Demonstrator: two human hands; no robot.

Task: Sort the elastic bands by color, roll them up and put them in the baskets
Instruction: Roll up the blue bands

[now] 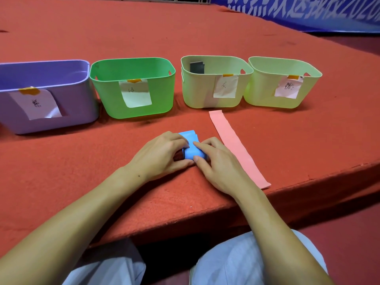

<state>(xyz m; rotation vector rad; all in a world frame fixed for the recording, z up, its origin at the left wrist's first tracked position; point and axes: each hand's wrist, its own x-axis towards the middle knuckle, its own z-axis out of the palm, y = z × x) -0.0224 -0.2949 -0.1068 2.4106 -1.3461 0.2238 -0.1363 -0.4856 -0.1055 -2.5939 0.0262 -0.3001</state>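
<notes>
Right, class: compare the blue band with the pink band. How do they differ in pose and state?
The blue band is mostly rolled up; the pink band lies flat at full length. The left hand and the right hand both grip the blue band; nothing touches the pink band. The blue band sits in front of the person, the pink band to its right. Both rest on the red cloth, outside the baskets.

Four baskets [131, 87] walling the far side, pink band [236, 145] lying right, open carpet [61, 161] left

A red carpet [185, 33] covers the raised platform; a blue banner [308, 11] with white characters runs along its far right edge, pale trousers [236, 262] below the near edge
</notes>
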